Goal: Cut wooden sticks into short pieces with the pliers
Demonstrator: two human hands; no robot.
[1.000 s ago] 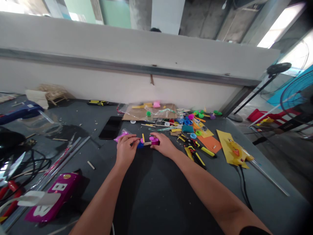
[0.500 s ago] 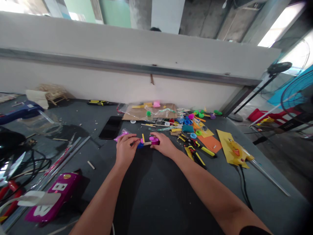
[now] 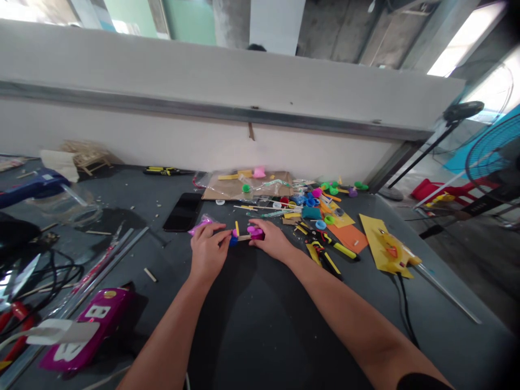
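From the head camera, the left hand [image 3: 209, 252] and right hand [image 3: 270, 241] meet at the lower middle of the frame, both in a narrow grip on a small craft assembly of pale wooden stick, yellow strip and blue and magenta plastic pieces [image 3: 244, 236]. The left hand pinches its blue end and the right hand closes on its magenta end, just above the dark grey workbench [image 3: 284, 330]. A crumpled pink plastic wrapper [image 3: 201, 225] lies touching the left hand, and a black smartphone [image 3: 182, 212] lies beyond it. Right of the right hand sit yellow-and-black handled tools [image 3: 331, 254], a flat orange sheet [image 3: 348, 238] and a yellow card with a cut-out shape [image 3: 385, 252]. Brown kraft paper [image 3: 247, 185] lies at the upper middle, among scattered coloured plastic parts. A magenta toy car body [image 3: 87, 330] lies at the lower left.
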